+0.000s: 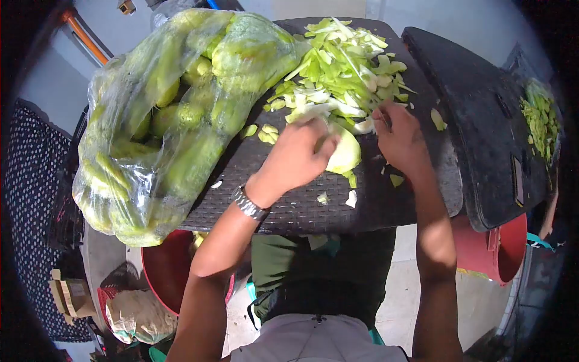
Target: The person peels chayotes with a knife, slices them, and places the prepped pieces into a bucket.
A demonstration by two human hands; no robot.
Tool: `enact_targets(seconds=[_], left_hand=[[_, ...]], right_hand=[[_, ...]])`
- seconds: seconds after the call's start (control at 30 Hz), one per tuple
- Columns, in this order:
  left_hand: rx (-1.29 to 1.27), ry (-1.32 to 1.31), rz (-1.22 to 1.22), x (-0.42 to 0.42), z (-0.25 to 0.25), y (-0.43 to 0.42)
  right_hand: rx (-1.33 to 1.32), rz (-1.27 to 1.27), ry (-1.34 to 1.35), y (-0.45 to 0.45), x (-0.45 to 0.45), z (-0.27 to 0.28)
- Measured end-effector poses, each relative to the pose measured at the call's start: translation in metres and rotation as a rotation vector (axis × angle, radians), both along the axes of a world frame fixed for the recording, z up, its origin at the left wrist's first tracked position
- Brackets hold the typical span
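My left hand [295, 152], with a metal watch on its wrist, curls its fingers at the near edge of a heap of cut pale green vegetable [344, 66], apparently chayote. A larger smooth chayote piece [345, 152] lies against its thumb and fingers. To the right, my right hand [400, 134] is closed, fingertips pinched beside a whitish slice; what lies between them is hidden. Both hands are over a dark woven-pattern tabletop [271, 208]. A clear plastic bag [181, 120] of whole green chayotes fills the left of the table.
A black folded panel [464, 114] stands along the table's right side, and a bag of green vegetables [541, 117] is beyond it. Red tubs [166, 268] sit below on both sides. A sack [142, 314] and cardboard [73, 295] are at lower left. Scraps dot the tabletop.
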State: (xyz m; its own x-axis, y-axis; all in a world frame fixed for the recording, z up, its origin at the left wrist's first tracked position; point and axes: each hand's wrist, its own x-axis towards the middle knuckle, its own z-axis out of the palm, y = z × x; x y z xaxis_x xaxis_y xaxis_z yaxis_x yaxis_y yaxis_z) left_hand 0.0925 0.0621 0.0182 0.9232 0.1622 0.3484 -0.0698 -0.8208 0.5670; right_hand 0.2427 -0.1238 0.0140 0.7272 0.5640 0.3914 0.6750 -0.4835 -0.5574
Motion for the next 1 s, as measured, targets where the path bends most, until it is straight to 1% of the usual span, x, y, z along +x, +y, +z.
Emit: enact_targets(seconds=[0.03, 0.07, 0.13, 0.17, 0.27, 0.37, 0.4, 0.47, 0.5, 0.53, 0.6, 0.63, 0.7, 0.73, 0.77, 0.87, 0.9, 1.0], left_hand=[[0.329, -0.245, 0.119, 0.004, -0.004, -0.001], [0.64, -0.487, 0.342, 0.008, -0.007, -0.002], [0.57, -0.454, 0.38, 0.008, -0.001, -0.002], [0.261, -0.057, 0.379, 0.003, 0.001, -0.007], [0.052, 0.319, 0.366, -0.002, 0.013, -0.02], [-0.102, 0.115, 0.346, 0.005, -0.014, -0.021], [-0.167, 0.042, 0.343, 0.006, -0.02, -0.023], [-0.633, -0.082, 0.285, 0.009, -0.031, -0.028], [-0.862, -0.146, 0.246, 0.011, -0.031, -0.03], [-1.159, -0.093, 0.143, 0.01, -0.03, -0.027], [-1.749, 0.038, -0.077, 0.002, -0.028, -0.02], [-1.752, 0.007, 0.021, 0.001, -0.028, -0.025], [-1.686, 0.057, -0.107, -0.013, -0.015, -0.028], [-1.651, 0.081, -0.17, -0.019, -0.009, -0.027], [-1.646, 0.119, -0.175, -0.023, -0.013, -0.024], [-1.582, 0.092, -0.089, -0.037, -0.021, -0.023], [-1.655, 0.103, -0.111, -0.042, -0.02, -0.021], [-2.088, -0.195, -0.268, -0.052, -0.014, -0.024]], right_hand=[[0.0, 0.013, 0.034, 0.001, -0.006, 0.003], [0.0, 0.026, 0.066, 0.002, -0.01, 0.006], [-0.081, 0.041, 0.328, 0.002, -0.011, 0.012], [-0.122, 0.05, 0.468, 0.002, -0.014, 0.013], [-0.184, 0.087, 0.662, 0.005, -0.026, 0.026], [-0.199, 0.159, 0.452, 0.009, -0.018, -0.011], [-0.13, 0.155, 0.426, 0.008, -0.022, -0.01], [0.01, 0.146, 0.371, 0.007, -0.034, -0.008], [0.051, 0.171, 0.462, 0.005, -0.037, -0.005], [0.092, 0.195, 0.557, 0.003, -0.04, -0.002], [0.111, 0.199, 0.631, 0.002, -0.046, 0.004], [0.094, 0.181, 0.6, 0.004, -0.047, 0.008], [0.065, 0.11, 0.413, 0.009, -0.046, 0.013], [0.053, 0.058, 0.26, 0.012, -0.042, 0.015], [0.038, 0.008, 0.109, 0.015, -0.04, 0.016], [0.028, -0.137, -0.109, 0.014, -0.011, 0.006], [0.014, -0.172, 0.028, 0.014, -0.011, 0.011], [-0.05, -0.116, 0.213, 0.01, -0.024, 0.021]])
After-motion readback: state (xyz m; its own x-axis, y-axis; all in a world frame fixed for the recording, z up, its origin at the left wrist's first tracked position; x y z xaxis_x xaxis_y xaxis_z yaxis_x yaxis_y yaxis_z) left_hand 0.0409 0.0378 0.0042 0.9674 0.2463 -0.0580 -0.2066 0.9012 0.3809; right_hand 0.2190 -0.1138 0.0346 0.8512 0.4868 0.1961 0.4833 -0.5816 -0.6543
